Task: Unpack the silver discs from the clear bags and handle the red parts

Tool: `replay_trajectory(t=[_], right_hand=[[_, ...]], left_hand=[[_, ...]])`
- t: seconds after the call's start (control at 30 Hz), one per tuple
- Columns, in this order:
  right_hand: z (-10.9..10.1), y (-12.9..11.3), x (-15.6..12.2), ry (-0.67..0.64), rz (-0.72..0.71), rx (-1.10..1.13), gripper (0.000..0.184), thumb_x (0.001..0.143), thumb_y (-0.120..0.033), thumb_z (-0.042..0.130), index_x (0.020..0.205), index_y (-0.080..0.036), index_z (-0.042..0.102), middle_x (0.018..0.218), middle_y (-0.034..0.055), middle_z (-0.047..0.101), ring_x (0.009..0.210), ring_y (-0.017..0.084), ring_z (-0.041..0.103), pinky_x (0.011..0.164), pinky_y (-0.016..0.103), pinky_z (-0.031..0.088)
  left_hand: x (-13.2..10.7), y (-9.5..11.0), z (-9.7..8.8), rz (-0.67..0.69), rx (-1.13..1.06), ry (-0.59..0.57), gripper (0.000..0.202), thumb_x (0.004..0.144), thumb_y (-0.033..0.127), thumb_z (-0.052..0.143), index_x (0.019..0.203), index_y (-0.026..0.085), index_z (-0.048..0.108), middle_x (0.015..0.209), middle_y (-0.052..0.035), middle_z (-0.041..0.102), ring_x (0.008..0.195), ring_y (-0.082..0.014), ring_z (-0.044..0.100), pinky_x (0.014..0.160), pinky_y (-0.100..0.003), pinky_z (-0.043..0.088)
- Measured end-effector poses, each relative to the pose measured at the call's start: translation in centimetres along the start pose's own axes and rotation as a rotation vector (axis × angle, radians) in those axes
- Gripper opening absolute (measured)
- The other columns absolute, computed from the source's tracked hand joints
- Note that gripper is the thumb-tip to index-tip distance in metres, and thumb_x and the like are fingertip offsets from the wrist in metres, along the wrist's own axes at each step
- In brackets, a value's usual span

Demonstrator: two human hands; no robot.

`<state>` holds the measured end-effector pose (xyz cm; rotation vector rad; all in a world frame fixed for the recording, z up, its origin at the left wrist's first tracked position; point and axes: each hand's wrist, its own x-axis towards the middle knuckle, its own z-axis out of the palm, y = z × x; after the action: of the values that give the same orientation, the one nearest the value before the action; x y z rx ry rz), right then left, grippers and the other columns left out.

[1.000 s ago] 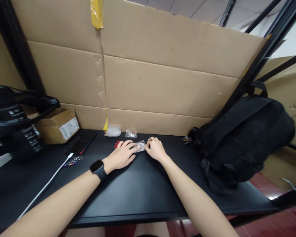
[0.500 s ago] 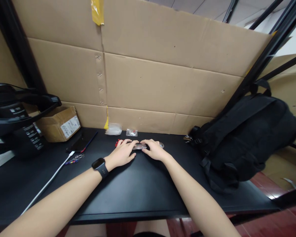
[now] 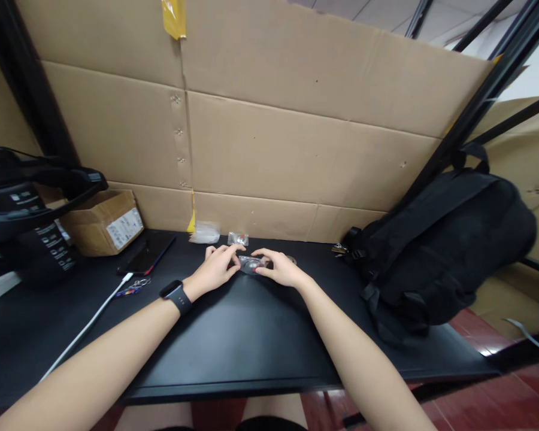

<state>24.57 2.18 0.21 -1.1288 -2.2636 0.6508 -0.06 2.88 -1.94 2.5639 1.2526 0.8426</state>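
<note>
A small clear plastic bag (image 3: 250, 265) with something round and a bit of red in it lies between my hands, low over the black tabletop. My left hand (image 3: 214, 269), with a dark watch (image 3: 176, 294) on its wrist, is closed at the bag's left edge, one finger reaching out above it. On the other side, the thumb and fingers of my right hand (image 3: 279, 268) grip the bag's right end. Part of a round item (image 3: 291, 260) peeks out behind the right hand. Just beyond my left fingers is a second small packet (image 3: 238, 239) with a red spot.
A stack of clear bags (image 3: 205, 232) leans by the cardboard wall (image 3: 269, 155). Leftward are a phone (image 3: 147, 254) on a white cable (image 3: 87, 326), a keyring (image 3: 133, 288), an open carton (image 3: 103, 224) and a black bottle (image 3: 49, 245). A black backpack (image 3: 453, 245) takes up the right side.
My hands have drawn slightly apart, so more of the small bag shows between them. My left hand has shifted a little left and covers the red item seen beside it before.
</note>
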Motion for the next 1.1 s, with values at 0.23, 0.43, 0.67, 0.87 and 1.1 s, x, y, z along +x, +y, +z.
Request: replay_trajectory(t=[0.23,0.43,0.67,0.87,1.1], right_hand=[[-0.1,0.6,0.1,0.015,0.016,0.042,0.045,0.081,-0.018,0.07,0.125,-0.023,0.062,0.091,-0.0001,0.077,0.087,0.017,0.072,0.088,0.031,0.048],[0.7,0.9,0.5,0.118,0.1,0.04,0.047,0.077,-0.033,0.079,0.121,-0.024,0.062,0.082,-0.0026,0.078,0.08,0.018,0.071,0.084,0.03,0.046],[0.8,0.9,0.4,0.128,0.144,-0.047,0.048,0.084,-0.029,0.07,0.129,-0.027,0.053,0.082,-0.0043,0.077,0.081,0.017,0.071,0.081,0.03,0.044],[0.7,0.7,0.1,0.073,0.193,-0.184,0.057,0.083,-0.018,0.067,0.135,-0.03,0.046,0.091,-0.0041,0.076,0.081,0.016,0.07,0.087,0.035,0.038],[0.5,1.0,0.3,0.103,0.141,-0.223,0.05,0.077,-0.018,0.076,0.122,-0.028,0.056,0.086,-0.0059,0.073,0.076,0.013,0.064,0.086,0.033,0.034]], left_hand=[[-0.1,0.6,0.0,-0.012,-0.023,0.005,0.045,0.089,0.021,0.056,0.132,0.028,0.046,0.093,0.0002,0.076,0.112,-0.0225,0.061,0.094,-0.038,0.026],[0.1,1.2,-0.4,-0.11,-0.103,0.036,0.043,0.085,0.023,0.059,0.126,0.026,0.047,0.086,0.0019,0.077,0.108,-0.0226,0.066,0.096,-0.038,0.03],[-0.1,1.2,-0.2,-0.085,-0.036,0.026,0.033,0.086,0.023,0.059,0.118,0.025,0.053,0.086,0.0015,0.076,0.105,-0.0222,0.063,0.091,-0.038,0.028],[-0.4,1.2,-0.1,0.013,0.077,-0.018,0.013,0.089,0.024,0.058,0.097,0.027,0.068,0.092,-0.0016,0.074,0.109,-0.0245,0.057,0.092,-0.042,0.026],[-0.3,1.2,-0.5,0.05,0.145,-0.006,0.019,0.09,0.026,0.058,0.079,0.025,0.073,0.096,-0.0051,0.073,0.111,-0.028,0.054,0.092,-0.046,0.026]])
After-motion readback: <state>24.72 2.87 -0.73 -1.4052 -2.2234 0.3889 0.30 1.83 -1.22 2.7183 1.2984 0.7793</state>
